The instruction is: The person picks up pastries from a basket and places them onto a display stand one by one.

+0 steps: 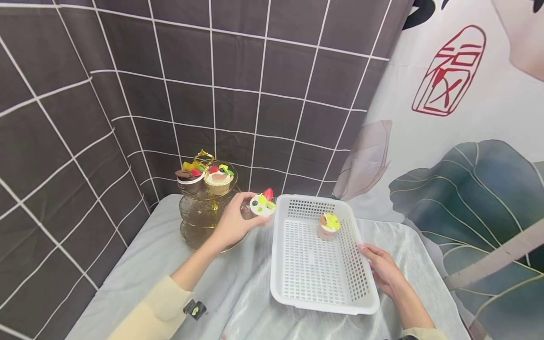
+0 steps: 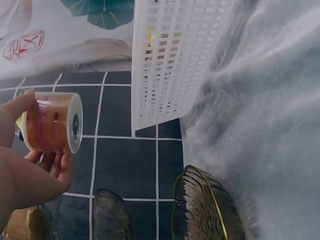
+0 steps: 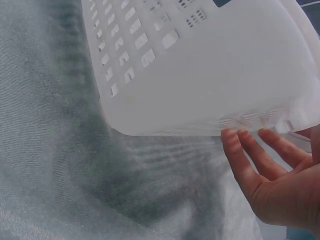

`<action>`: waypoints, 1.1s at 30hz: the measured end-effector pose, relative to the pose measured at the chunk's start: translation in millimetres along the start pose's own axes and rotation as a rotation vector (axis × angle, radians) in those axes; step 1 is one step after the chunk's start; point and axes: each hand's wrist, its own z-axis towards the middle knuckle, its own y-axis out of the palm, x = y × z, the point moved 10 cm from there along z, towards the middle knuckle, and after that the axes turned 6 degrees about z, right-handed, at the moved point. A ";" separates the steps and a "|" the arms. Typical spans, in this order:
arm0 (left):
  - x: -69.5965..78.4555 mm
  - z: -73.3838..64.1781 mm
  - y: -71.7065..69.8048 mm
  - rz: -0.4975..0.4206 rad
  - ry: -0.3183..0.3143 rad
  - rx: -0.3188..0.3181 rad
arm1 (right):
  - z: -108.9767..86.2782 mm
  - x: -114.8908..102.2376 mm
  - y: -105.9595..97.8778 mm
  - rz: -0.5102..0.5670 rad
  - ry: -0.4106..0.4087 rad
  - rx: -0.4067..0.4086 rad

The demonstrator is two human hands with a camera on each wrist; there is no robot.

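Observation:
My left hand [image 1: 233,219] grips a dessert cup [image 1: 262,205] between thumb and fingers, just left of the white plastic basket [image 1: 278,283]. The cup has a white top with a strawberry, yellow fruit and a dark berry. In the left wrist view, the dessert cup [image 2: 55,122] lies sideways, showing layered clear sides. My right hand [image 1: 382,269] holds the basket's right side, thumb at the rim; in the right wrist view, its fingertips [image 3: 230,135] touch the outer wall. Inside the basket stands another dessert cup [image 1: 328,226], pinkish with yellow fruit.
A tiered glass stand [image 1: 197,212] with a gold handle is at the left. Its top tier bears a dark chocolate cupcake [image 1: 190,178] and a cream cupcake [image 1: 218,179]. A pale cloth [image 1: 238,293] covers the table; a dark gridded curtain [image 1: 238,108] hangs behind.

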 end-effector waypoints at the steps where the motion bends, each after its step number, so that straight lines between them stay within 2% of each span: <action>1: -2.0 -2.1 -2.0 -0.001 -0.006 0.011 | 0.3 0.0 0.2 0.001 -0.001 0.001; 9: -10.2 -17.4 -19.0 -0.031 -0.045 0.082 | 0.7 -0.1 1.6 0.007 0.001 0.004; 18: -26.5 -37.9 -33.3 -0.031 -0.158 0.123 | 0.1 -2.4 2.6 -0.004 0.010 -0.001; 27: -38.6 -51.8 -49.8 0.046 -0.208 0.144 | -0.3 -2.5 3.7 -0.004 0.009 -0.003; 33: -39.3 -52.2 -59.5 0.084 -0.217 0.145 | 0.1 -1.7 2.3 -0.009 0.019 0.002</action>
